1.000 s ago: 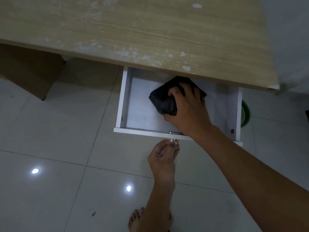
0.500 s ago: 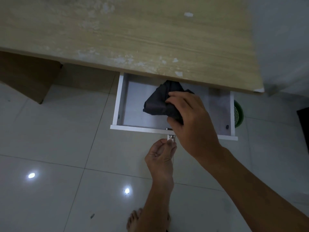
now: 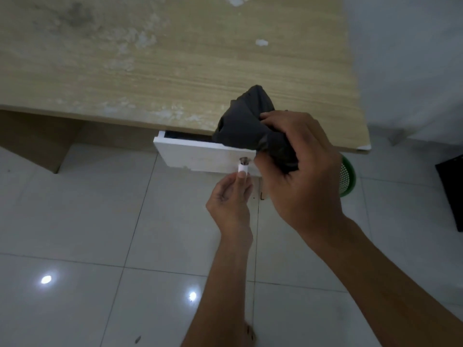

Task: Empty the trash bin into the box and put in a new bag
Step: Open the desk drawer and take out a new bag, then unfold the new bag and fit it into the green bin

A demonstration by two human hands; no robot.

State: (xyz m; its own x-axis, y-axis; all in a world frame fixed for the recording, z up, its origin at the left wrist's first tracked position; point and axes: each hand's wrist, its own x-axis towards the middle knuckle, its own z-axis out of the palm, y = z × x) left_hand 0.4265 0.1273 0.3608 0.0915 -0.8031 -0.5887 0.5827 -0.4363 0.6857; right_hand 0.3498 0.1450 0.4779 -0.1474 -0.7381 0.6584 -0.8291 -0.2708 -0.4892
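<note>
My right hand [image 3: 298, 169] grips a crumpled black trash bag [image 3: 246, 121], held up in front of the desk edge and above the drawer. My left hand [image 3: 231, 199] pinches the small white key or knob [image 3: 243, 169] on the front of the white drawer [image 3: 200, 155]. The drawer stands only slightly out from under the wooden desk [image 3: 162, 66]. A green mesh trash bin [image 3: 347, 180] peeks out on the floor behind my right hand, mostly hidden. No box can be made out with certainty.
White glossy floor tiles [image 3: 75, 221] spread below, with light reflections. A dark object [image 3: 451, 194] sits at the right edge on the floor. A grey wall [image 3: 413, 58] rises to the right of the desk. The desk's side panel [image 3: 32, 139] stands at left.
My right hand has lifted the black bag out of the drawer and up. The drawer has slid nearly shut, with my left hand still on its knob.
</note>
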